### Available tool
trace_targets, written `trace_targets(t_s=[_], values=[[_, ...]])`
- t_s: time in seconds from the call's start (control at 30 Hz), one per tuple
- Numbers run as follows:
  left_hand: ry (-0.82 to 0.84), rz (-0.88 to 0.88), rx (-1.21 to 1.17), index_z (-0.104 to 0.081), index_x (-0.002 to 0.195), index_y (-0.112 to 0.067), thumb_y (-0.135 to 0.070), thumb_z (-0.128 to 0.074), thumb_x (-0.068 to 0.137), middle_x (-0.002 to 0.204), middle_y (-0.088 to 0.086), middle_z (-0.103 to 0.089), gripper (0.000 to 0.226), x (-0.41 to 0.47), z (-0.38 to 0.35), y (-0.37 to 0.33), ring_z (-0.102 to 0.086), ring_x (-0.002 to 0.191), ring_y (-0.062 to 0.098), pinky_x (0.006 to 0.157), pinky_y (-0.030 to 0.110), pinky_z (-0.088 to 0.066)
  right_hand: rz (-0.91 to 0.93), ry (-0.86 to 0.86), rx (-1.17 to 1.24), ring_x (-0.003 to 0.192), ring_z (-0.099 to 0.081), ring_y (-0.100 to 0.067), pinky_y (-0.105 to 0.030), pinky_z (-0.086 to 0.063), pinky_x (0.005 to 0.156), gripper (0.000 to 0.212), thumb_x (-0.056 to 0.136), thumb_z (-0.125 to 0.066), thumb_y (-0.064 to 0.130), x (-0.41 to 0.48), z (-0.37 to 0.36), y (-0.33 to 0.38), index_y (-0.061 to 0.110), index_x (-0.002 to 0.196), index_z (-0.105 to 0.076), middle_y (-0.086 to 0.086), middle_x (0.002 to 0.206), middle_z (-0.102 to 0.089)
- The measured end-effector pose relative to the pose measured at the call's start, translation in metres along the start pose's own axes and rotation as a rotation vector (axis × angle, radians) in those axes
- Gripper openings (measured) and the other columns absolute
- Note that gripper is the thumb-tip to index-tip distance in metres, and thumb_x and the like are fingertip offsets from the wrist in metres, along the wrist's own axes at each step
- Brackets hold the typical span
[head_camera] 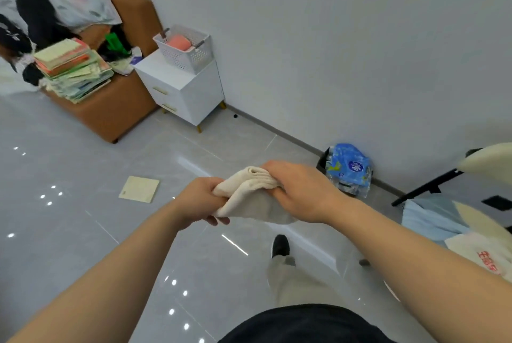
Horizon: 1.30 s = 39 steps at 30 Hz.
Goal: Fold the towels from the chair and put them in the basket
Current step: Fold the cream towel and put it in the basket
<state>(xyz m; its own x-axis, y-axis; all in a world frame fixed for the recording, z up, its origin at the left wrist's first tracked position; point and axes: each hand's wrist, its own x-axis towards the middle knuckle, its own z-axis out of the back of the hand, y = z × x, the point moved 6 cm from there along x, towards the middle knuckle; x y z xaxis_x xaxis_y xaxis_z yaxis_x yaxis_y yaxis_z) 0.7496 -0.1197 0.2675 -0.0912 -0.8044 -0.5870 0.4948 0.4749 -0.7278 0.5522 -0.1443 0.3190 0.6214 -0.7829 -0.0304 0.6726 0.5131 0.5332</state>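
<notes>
The person stands on the tiled floor and holds a folded cream towel (249,198) in the air between the two hands. The left hand (198,199) grips the towel's left end. Its fingers (219,220) are curled under the cloth, and the tips come out below the lower edge. The right hand (300,193) lies over the right end, with its fingers curled round the top folds, so both hands are closed on the same cloth. Between the two grips the towel shows several layers, bunched at the top and hanging loose below.

Far beyond the fingertips, up and to the left, the white basket (191,57) sits on a white cabinet (177,84), and a pink towel (178,42) is inside it. To the right of the right hand, well apart from the fingers, a blue towel (426,219) lies on the chair (426,186).
</notes>
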Motion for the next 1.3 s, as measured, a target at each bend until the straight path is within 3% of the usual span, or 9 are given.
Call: trace_targets(t_s=[0.3,0.5,0.6,0.67,0.8,0.9,1.0,1.2,1.3], values=[[-0.022,0.151,0.028,-0.076,0.099,-0.018,0.012,-0.041,0.086,0.084,0.007,-0.077,0.047,0.128,0.159,-0.018,-0.076,0.076,0.026,0.052,0.023,-0.047,0.025,0.054,0.055,0.09,-0.06,-0.015,-0.041,-0.051,0.077,0.022,0.097,-0.035,0.037,0.192,0.015,-0.042,0.033,0.113,-0.05,0.015,0.107,-0.061],[-0.141,0.071,-0.638,-0.074,0.106,-0.007,-0.016,-0.063,0.082,0.076,0.01,-0.062,0.027,0.199,0.273,-0.036,-0.057,0.061,0.02,0.055,0.027,-0.036,0.006,0.022,0.214,0.089,-0.059,-0.021,-0.038,-0.045,0.073,0.016,0.104,-0.044,0.036,0.358,0.072,-0.034,0.021,0.106,-0.051,0.004,0.1,-0.064],[-0.055,-0.13,-1.009,-0.07,0.123,-0.021,-0.058,-0.081,0.068,0.108,0.005,-0.064,0.067,0.237,0.318,-0.041,-0.059,0.092,0.022,0.08,0.036,-0.038,-0.089,-0.037,0.433,0.082,-0.059,-0.013,-0.032,-0.043,0.069,0.013,0.103,-0.05,0.034,0.436,0.083,-0.037,0.022,0.099,-0.051,0.006,0.092,-0.064],[-0.011,-0.225,-1.083,-0.055,0.14,-0.019,-0.064,-0.079,0.069,0.133,0.01,-0.057,0.087,0.266,0.349,-0.043,-0.054,0.122,0.029,0.106,0.047,-0.035,-0.167,-0.052,0.618,0.083,-0.063,-0.006,-0.026,-0.046,0.069,0.011,0.103,-0.052,0.039,0.49,0.077,-0.041,0.029,0.098,-0.055,0.009,0.094,-0.067],[-0.076,-0.167,-1.022,-0.053,0.141,-0.012,-0.045,-0.063,0.091,0.141,0.01,-0.058,0.061,0.339,0.412,-0.057,-0.055,0.131,0.029,0.112,0.054,-0.037,-0.297,-0.071,0.929,0.104,-0.07,-0.021,-0.045,-0.056,0.092,0.016,0.101,-0.055,0.041,0.596,0.052,-0.054,0.029,0.11,-0.06,0.0,0.111,-0.073],[-0.214,-0.049,-0.944,-0.061,0.129,-0.015,-0.043,-0.059,0.096,0.121,0.006,-0.071,0.043,0.392,0.471,-0.071,-0.068,0.112,0.025,0.095,0.044,-0.053,-0.426,-0.159,0.785,0.101,-0.067,-0.023,-0.049,-0.053,0.094,0.03,0.1,-0.051,0.049,0.661,0.043,-0.07,0.024,0.113,-0.057,-0.002,0.109,-0.07],[-0.405,-0.01,-0.612,-0.068,0.107,-0.018,-0.043,-0.059,0.097,0.104,0.005,-0.075,0.028,0.44,0.534,-0.085,-0.072,0.094,0.022,0.077,0.037,-0.058,-0.596,-0.2,0.703,0.101,-0.062,-0.022,-0.045,-0.052,0.094,0.034,0.103,-0.045,0.047,0.71,0.028,-0.09,0.017,0.118,-0.053,-0.003,0.11,-0.064],[-0.384,0.078,-0.238,-0.064,0.096,-0.011,-0.05,-0.056,0.096,0.099,0.008,-0.069,0.04,0.554,0.598,-0.111,-0.066,0.093,0.026,0.075,0.039,-0.055,-0.856,-0.26,0.781,0.104,-0.059,-0.022,-0.042,-0.051,0.093,0.034,0.104,-0.043,0.043,0.797,0.007,-0.145,0.016,0.123,-0.051,-0.003,0.116,-0.061],[-0.228,0.172,-0.272,-0.056,0.125,-0.014,-0.062,-0.056,0.091,0.117,0.005,-0.064,0.058,0.615,0.617,-0.115,-0.063,0.102,0.025,0.087,0.042,-0.056,-0.937,-0.24,0.818,0.103,-0.06,-0.024,-0.042,-0.052,0.093,0.039,0.104,-0.044,0.043,0.844,-0.002,-0.184,0.011,0.125,-0.05,-0.006,0.117,-0.061]])
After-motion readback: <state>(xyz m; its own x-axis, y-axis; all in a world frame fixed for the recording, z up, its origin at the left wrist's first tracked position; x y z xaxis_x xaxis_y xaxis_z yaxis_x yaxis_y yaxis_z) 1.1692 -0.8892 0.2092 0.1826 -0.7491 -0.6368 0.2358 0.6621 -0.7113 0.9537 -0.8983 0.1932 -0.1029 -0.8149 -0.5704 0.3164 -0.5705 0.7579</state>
